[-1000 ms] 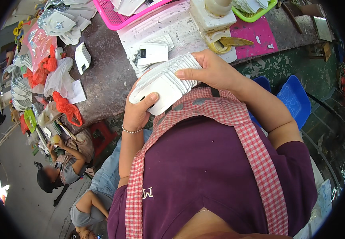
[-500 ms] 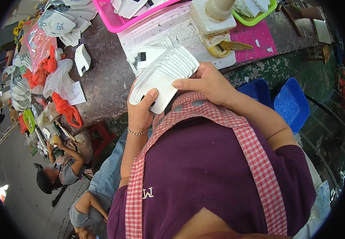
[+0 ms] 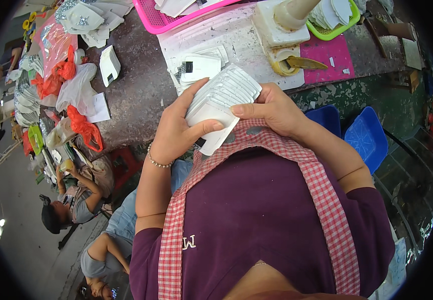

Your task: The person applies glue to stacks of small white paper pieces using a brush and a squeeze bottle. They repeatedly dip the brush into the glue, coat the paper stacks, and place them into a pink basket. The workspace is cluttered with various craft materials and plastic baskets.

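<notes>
A fanned stack of white cut pieces point(image 3: 226, 92), like thin cards, is held between my two hands in front of my chest. My left hand point(image 3: 184, 122) wraps round its left side, thumb laid across the top face. On the far right edge, my right hand point(image 3: 271, 107) pinches the stack between thumb and fingers. A small black patch shows at the stack's lower corner, beside my left hand. Just beyond it on the table lies a loose pile of similar white pieces point(image 3: 201, 67), the top one bearing a black patch.
A pink basket point(image 3: 151, 25) and a green basket point(image 3: 334, 35) hold more white pieces. Yellow tape point(image 3: 281, 67) lies by a white-based press point(image 3: 279, 22). Left are a small card stack point(image 3: 109, 65) and plastic bags point(image 3: 76, 97). Blue bins point(image 3: 366, 137) stand right; a seated person point(image 3: 81, 195) works left.
My left hand has shifted its grip up along the stack's left side, its thumb now further across. The stack has turned slightly, and the whole view has shifted a little.
</notes>
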A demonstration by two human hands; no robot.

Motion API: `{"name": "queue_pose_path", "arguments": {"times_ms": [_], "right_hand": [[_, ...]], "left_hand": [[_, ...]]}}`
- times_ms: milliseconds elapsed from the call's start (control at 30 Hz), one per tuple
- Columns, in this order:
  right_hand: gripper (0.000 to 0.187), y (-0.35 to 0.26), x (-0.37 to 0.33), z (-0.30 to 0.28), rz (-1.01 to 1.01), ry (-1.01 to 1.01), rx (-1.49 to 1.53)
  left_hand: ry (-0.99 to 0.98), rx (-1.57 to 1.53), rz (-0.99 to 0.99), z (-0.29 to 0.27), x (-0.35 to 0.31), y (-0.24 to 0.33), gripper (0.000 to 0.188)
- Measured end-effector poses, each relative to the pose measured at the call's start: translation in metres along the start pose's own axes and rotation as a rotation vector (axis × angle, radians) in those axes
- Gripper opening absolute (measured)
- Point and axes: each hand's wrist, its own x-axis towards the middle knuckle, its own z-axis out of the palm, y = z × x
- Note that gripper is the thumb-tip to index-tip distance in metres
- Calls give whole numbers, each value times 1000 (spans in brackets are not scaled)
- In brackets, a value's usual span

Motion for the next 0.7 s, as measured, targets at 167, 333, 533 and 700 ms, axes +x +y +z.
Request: {"name": "queue_pose_path", "arguments": {"times_ms": [167, 333, 533, 700], "right_hand": [[34, 1, 0, -1, 23, -6, 43], [32, 3, 0, -3, 3, -24, -58], [31, 1, 0, 0, -39, -1, -182], [30, -2, -2, 1, -50, -40, -251]], "left_hand": [[-41, -213, -60, 2, -1, -3, 86], [-70, -242, -48, 0, -1, -9, 87], [-106, -274, -78, -2, 1, -10, 89], [-165, -77, 19, -9, 7, -11, 89]]}}
